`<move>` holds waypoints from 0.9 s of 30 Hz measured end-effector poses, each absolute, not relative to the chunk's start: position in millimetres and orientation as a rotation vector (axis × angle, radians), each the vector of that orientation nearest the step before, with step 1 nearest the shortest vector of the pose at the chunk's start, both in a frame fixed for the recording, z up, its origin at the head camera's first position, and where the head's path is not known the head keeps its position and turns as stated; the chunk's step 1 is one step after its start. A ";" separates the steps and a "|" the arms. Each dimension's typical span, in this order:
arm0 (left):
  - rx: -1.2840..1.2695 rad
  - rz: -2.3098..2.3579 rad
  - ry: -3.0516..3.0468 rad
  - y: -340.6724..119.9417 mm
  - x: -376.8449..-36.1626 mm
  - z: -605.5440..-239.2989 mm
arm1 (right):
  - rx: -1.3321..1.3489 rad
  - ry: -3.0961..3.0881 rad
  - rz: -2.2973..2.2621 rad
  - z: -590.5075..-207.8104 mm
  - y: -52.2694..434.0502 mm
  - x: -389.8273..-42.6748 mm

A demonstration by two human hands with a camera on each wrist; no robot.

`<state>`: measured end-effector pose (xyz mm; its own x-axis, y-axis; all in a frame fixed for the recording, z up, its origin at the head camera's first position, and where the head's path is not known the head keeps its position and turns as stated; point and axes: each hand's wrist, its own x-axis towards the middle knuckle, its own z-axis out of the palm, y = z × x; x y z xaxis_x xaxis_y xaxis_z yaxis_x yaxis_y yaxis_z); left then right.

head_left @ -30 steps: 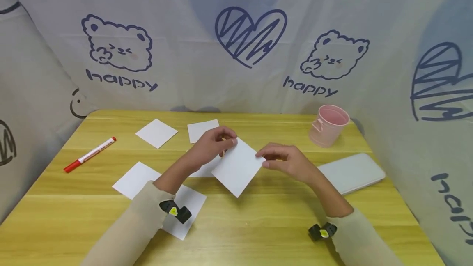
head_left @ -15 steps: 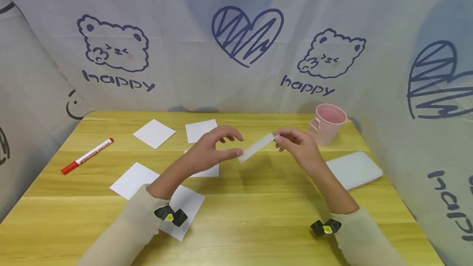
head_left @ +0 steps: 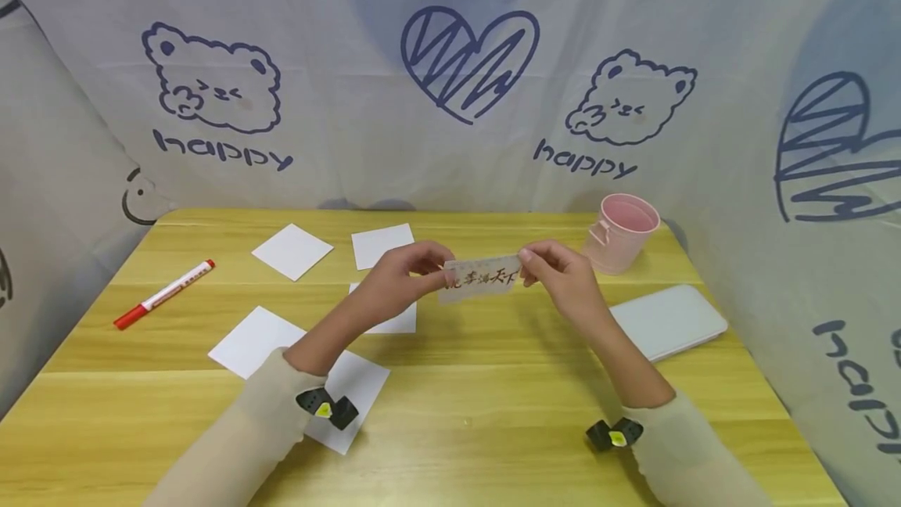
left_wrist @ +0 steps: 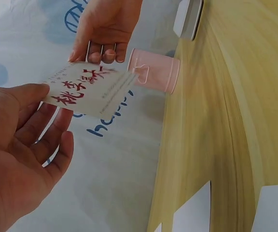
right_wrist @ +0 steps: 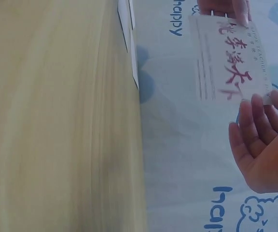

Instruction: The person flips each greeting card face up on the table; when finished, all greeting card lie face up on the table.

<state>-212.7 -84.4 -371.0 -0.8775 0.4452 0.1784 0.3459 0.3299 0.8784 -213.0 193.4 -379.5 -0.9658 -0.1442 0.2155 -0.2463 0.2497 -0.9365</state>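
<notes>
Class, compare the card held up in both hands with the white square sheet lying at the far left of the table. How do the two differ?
The card bears red and black brush lettering; the white square sheet is blank. The card is held off the table, pinched between the left hand and right hand; the sheet lies flat on the table, untouched. The card shows as a long strip, tilted; the sheet is square. Both are thin, pale paper.

Card [head_left: 481,280] between both hands: white, red brush characters. Cup [head_left: 621,233] beyond right hand [head_left: 559,278]: pink. Marker [head_left: 165,294] far outside left hand [head_left: 397,282]: red-capped, white barrel.
</notes>
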 end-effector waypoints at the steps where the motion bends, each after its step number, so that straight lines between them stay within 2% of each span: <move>1: 0.710 1.635 2.468 -84.7 -214.2 -371.3 | 0.380 -2.424 1.820 -379.4 193.4 -212.9; 9: 0.512 1.865 2.274 -83.8 -221.3 -378.5 | 0.404 -2.542 1.645 -375.5 197.5 -210.7; 20: 0.557 1.756 2.188 -72.1 -237.5 -399.2 | 0.477 -2.629 1.669 -392.2 219.5 -223.0; 27: 0.619 1.534 2.280 -60.7 -261.1 -403.0 | 0.477 -2.713 1.564 -405.2 233.8 -239.8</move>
<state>-261.1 -60.7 -403.0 -0.8537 0.5202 -0.0250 0.1727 0.3280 0.9288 -239.8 233.8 -405.2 -0.9544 -0.2705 0.1266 -0.2450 0.4670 -0.8497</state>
